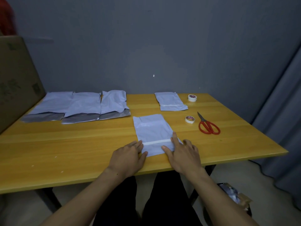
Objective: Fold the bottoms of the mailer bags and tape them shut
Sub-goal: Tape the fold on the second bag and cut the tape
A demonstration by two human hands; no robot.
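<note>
A white mailer bag (152, 131) lies in front of me on the wooden table (81, 147), its near end folded over and crossed by a strip of white tape (157, 142). My left hand (128, 156) lies flat at the bag's left near corner, fingers straight at the tape's left end. My right hand (183, 151) presses flat on the bag's right near corner, its forefinger on the tape's right end. Another folded, taped bag (170, 101) lies at the back right. Three unfolded bags (81, 106) with grey flaps lie side by side at the back left.
Two rolls of white tape stand on the right, one at the back (192, 97) and one nearer (189, 119). Red-handled scissors (207, 125) lie beside the nearer roll. A large cardboard box (14, 79) stands at the table's left end. A small box of scraps (234, 196) sits on the floor.
</note>
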